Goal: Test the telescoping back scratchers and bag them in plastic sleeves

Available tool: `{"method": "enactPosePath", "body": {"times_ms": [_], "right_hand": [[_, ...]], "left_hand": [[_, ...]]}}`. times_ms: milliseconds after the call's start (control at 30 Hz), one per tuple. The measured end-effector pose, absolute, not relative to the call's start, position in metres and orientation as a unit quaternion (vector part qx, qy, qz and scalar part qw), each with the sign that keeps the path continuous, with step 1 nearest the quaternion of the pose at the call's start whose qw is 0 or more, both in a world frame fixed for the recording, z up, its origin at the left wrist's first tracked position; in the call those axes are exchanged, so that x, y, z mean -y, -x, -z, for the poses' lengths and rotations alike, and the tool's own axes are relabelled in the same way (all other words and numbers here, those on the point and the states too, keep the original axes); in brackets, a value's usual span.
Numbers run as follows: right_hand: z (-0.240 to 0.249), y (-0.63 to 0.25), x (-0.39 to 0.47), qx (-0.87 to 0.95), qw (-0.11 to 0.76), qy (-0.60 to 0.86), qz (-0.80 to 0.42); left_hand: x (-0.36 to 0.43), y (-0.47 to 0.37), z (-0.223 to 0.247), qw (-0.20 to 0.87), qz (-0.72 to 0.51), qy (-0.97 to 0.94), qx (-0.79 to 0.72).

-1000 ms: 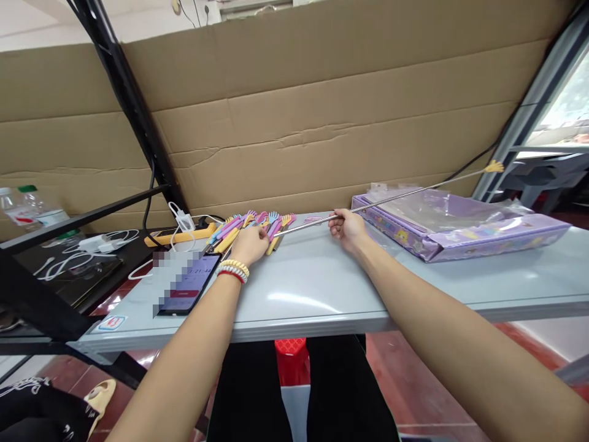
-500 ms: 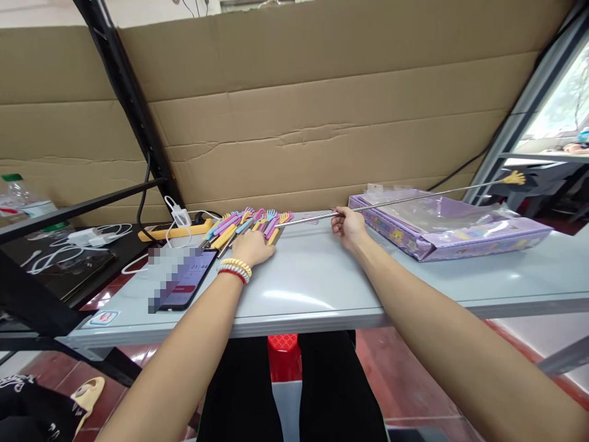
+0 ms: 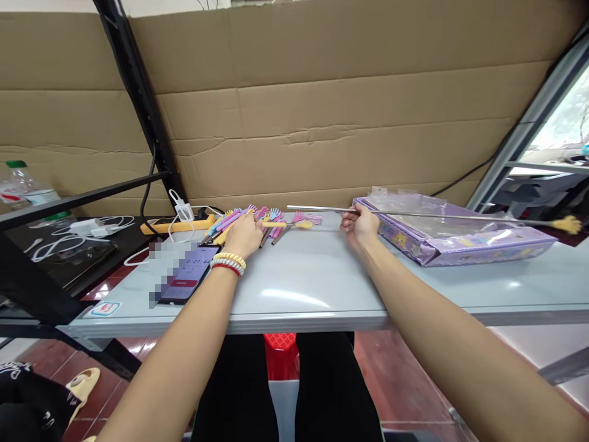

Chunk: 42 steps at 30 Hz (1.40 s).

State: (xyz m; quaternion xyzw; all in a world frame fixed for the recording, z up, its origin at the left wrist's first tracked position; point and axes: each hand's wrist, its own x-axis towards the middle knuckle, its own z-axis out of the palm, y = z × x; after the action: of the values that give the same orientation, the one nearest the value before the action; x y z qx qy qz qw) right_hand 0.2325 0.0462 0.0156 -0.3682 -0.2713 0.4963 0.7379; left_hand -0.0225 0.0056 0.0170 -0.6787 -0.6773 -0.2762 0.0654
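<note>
My right hand (image 3: 360, 226) is closed around the thin metal rod of a long extended back scratcher (image 3: 427, 215). Its yellow hand-shaped tip (image 3: 567, 224) points far right, past the purple box; its bare silver end reaches left over the table. My left hand (image 3: 245, 234), wearing several twisted bracelets, is at a pile of short back scratchers (image 3: 275, 215) with pink, purple, blue and yellow handles. From its fingers a yellow back scratcher (image 3: 275, 224) sticks out to the right, its yellow tip over the table. The fingers partly hide the pile.
A purple open box (image 3: 478, 248) with clear plastic stands at right. A phone (image 3: 189, 276) lies front left, beside a yellow power strip (image 3: 197, 224) with white chargers and cables. Cardboard (image 3: 299, 123) lines the back. A black metal post (image 3: 142, 92) rises at left.
The extended back scratcher has swung level, its yellow tip lower and farther right, its silver end off the pile. My left hand has shifted slightly left; a yellow back scratcher now juts from it.
</note>
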Motion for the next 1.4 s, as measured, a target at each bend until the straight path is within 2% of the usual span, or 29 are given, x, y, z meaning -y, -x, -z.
{"method": "enactPosePath", "body": {"times_ms": [300,567,667,800,1000,1167,1400], "right_hand": [[-0.019,-0.233,-0.043,0.265,0.741,0.362,-0.500],[-0.019,-0.231,-0.040,0.320,0.716,0.346,-0.515],[-0.018,-0.230,-0.040,0.333,0.719,0.344,-0.504],[-0.020,-0.231,-0.038,0.321,0.729,0.342,-0.499],[-0.021,-0.233,-0.036,0.308,0.740,0.342,-0.490],[-0.019,-0.231,-0.038,0.323,0.721,0.392,-0.472],[-0.013,-0.228,-0.038,0.332,0.635,0.501,-0.485]], "left_hand": [[-0.007,0.025,-0.023,-0.006,0.404,0.587,0.702],[-0.003,0.030,-0.022,-0.118,0.266,0.709,0.642],[-0.005,0.032,-0.022,-0.088,0.307,0.686,0.654],[-0.010,0.036,-0.022,-0.051,0.447,0.585,0.675],[-0.008,0.037,-0.023,-0.030,0.593,0.525,0.610],[-0.001,0.028,-0.022,0.030,0.559,0.638,0.529],[-0.003,0.025,-0.019,0.034,0.535,0.653,0.536]]}}
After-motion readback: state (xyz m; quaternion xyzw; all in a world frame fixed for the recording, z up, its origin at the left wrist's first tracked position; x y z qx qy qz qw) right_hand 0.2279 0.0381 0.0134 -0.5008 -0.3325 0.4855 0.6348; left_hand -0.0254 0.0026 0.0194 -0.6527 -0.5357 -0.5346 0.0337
